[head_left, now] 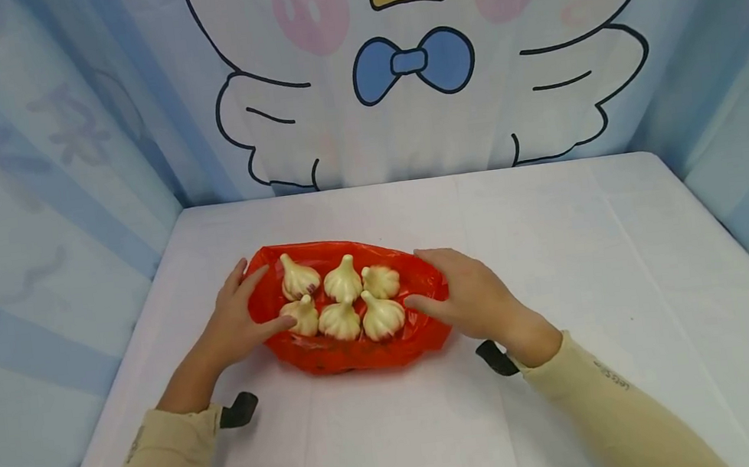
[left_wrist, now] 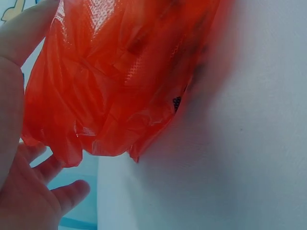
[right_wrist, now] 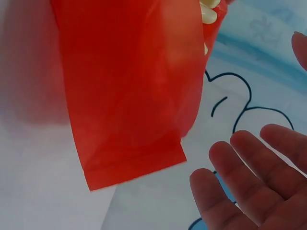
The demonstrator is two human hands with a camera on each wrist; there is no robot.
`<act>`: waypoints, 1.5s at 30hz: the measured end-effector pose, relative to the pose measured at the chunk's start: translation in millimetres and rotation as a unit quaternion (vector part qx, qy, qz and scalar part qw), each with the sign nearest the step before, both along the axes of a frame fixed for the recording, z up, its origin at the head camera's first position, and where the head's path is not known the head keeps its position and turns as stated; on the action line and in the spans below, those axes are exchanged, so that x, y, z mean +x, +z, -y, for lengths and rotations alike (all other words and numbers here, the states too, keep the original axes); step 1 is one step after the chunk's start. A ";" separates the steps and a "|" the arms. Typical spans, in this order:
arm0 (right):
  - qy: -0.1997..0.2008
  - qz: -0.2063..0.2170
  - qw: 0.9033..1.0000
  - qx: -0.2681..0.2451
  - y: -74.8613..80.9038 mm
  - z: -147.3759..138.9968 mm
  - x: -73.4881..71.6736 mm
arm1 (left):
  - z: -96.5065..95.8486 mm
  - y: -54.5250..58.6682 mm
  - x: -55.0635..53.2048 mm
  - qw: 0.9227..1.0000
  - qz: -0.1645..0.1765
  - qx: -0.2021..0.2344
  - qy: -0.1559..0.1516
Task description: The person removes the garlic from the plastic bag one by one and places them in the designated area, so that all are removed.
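A red plastic bag (head_left: 361, 356) is spread wide on the table, with several pale garlic bulbs (head_left: 382, 316) grouped in its hollow. At the bag's left end is my left hand (head_left: 237, 318), thumb over the rim near a bulb and fingers spread along the outside. My right hand (head_left: 474, 291) is at the other end, its thumb reaching over the rim. In the right wrist view its fingers (right_wrist: 249, 177) are straight and apart from the bag's hanging flap (right_wrist: 129, 96). A small dark patterned patch (left_wrist: 177, 103) shows under the bag in the left wrist view.
A white cloth covers the table (head_left: 599, 254). Behind it hangs a curtain (head_left: 445, 125) printed with a cartoon figure and a blue bow tie, and blue patterned curtains (head_left: 36, 249) close off both sides. Black straps (head_left: 238, 411) stick out at the sleeve cuffs.
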State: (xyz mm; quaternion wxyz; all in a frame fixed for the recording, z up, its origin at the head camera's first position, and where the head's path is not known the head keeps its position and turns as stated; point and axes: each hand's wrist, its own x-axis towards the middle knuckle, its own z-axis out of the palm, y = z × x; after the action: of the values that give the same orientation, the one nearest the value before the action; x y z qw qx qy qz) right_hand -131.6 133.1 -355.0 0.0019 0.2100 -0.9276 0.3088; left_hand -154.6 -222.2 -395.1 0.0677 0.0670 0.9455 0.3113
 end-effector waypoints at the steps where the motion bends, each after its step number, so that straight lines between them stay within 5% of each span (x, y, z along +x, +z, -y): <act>1: 0.006 -0.001 1.000 -0.005 -1.6 3.1 -0.3 | 0.1 -0.9 -0.2 1.000 0.004 0.008 0.000; 19: 0.028 0.071 0.997 0.018 -28.1 41.5 -6.2 | 0.7 -9.8 2.8 0.999 0.044 0.012 -0.004; 45: 0.041 0.080 0.995 0.054 -41.6 53.6 -10.2 | -1.4 -16.7 2.1 0.998 0.055 -0.004 -0.005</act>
State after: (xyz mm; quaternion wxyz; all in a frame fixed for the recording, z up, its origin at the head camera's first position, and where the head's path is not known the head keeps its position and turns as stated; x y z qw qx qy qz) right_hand -141.8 79.4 -396.6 -0.0960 0.2220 -0.9308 0.2740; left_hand -152.4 -220.7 -411.8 0.1217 0.0539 0.9413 0.3103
